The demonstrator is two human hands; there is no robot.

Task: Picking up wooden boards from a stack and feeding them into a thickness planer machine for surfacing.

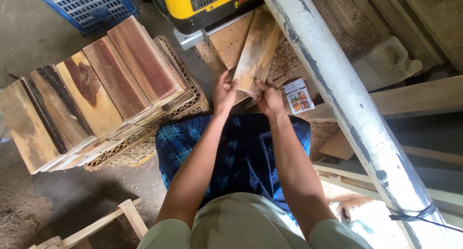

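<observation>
Over a sawdust floor (72,196), you stretched both arms forward; your left hand (224,92) and right hand (269,98) held a grip closed on a wooden board (258,49).

A: We log the clothing first. Pale grey-green short sleeves end above both elbows; forearms bare down to the left hand (224,91) and right hand (269,97).

B: Agreed. We note a blue checked wrap (241,152), dark navy with lighter blue lines, directly below the hands. No watch, rings or gloves seen by us.

A: Shirt front plain, same pale tone, just below the wrap.
</observation>
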